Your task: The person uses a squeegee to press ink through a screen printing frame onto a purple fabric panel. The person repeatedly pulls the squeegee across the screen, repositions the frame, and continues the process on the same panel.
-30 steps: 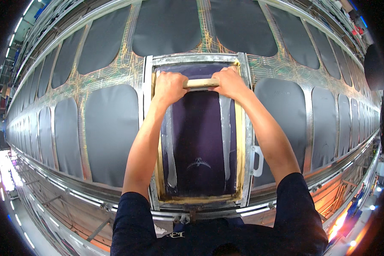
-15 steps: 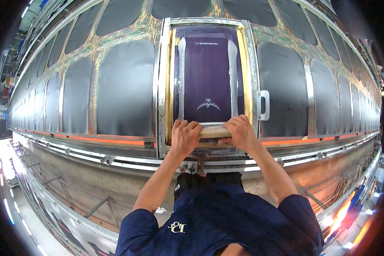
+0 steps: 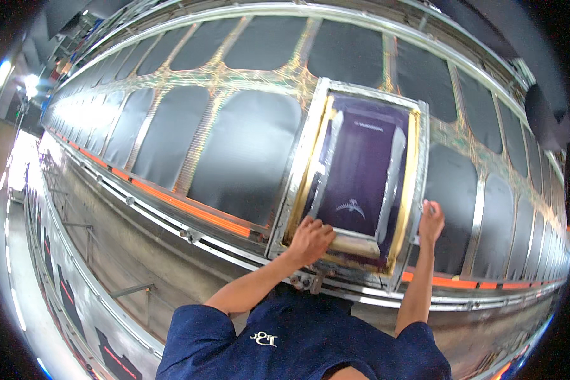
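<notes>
A screen-printing frame (image 3: 422,136) with metal edges and yellow tape inside lies on the long table. Its dark purple mesh (image 3: 361,158) bears a small pale emblem, with whitish ink streaks down both sides. Across the near end of the mesh rests a squeegee (image 3: 354,245) with a pale bar. My left hand (image 3: 311,242) is closed round the squeegee's left end. At the frame's right side, my right hand (image 3: 431,221) has its fingers curled round the white side handle (image 3: 416,239), which they mostly cover.
Rows of black sheet panels (image 3: 247,155) with rounded corners cover the table on both sides of the frame. A metal rail (image 3: 152,215) and an orange strip (image 3: 190,206) run along the near edge. Another table with dark pieces (image 3: 117,358) stands at lower left.
My right hand has let go of the squeegee and moved right to the frame's handle. My left hand stays on the squeegee. The whole view has tilted and shifted.
</notes>
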The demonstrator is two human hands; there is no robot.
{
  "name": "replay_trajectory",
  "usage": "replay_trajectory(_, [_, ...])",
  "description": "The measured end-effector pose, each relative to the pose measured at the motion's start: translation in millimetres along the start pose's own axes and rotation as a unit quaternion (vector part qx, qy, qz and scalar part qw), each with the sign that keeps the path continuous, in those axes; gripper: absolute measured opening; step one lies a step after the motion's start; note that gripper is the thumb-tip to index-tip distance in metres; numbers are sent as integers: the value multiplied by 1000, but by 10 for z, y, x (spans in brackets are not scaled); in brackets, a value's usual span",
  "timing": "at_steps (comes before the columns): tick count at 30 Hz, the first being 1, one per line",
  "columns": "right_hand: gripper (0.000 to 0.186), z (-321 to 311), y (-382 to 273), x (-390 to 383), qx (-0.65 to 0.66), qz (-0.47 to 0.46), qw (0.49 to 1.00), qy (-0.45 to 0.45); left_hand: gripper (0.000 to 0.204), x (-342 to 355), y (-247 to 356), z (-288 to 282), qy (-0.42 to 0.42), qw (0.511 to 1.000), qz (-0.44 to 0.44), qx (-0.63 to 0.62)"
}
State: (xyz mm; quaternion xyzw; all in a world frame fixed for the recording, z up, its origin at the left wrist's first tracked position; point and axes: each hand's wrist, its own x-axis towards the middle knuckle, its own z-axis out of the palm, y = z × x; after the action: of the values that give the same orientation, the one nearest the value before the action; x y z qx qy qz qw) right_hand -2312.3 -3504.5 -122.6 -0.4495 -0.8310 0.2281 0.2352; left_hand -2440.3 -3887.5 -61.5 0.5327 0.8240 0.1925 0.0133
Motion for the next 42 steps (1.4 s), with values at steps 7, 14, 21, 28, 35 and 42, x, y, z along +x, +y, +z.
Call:
replay_trajectory(7, [30, 108, -1165, -395, 66, -25, 997, -10, 40, -504, -612, -335, 21, 999, -31, -6])
replay_trajectory(14, [28, 1706, -2497, -1301, 174, -14, 984, 26, 40, -1506, -1992, -1250, 31, 998, -53, 30])
replay_trajectory(21, [25, 1951, -3068, -1609, 214, 30, 976, -5, 48, -2196, -2644, -1341, 8, 999, -14, 46])
replay_trajectory(28, [24, 1969, -3131, -1577, 142, 109, 981, -69, 43, -1818, -2933, -1200, 6, 998, 43, 41])
replay_trajectory(35, [37, 1723, -3133, -1430, -54, 107, 970, -211, 25, -118, -3873, -1108, 54, 993, 58, 92])
replay_trajectory(42, [49, 2158, -4257, -32, 129, -229, 954, -141, 13, 1527, -4802, -1249, -3, 999, 14, 49])
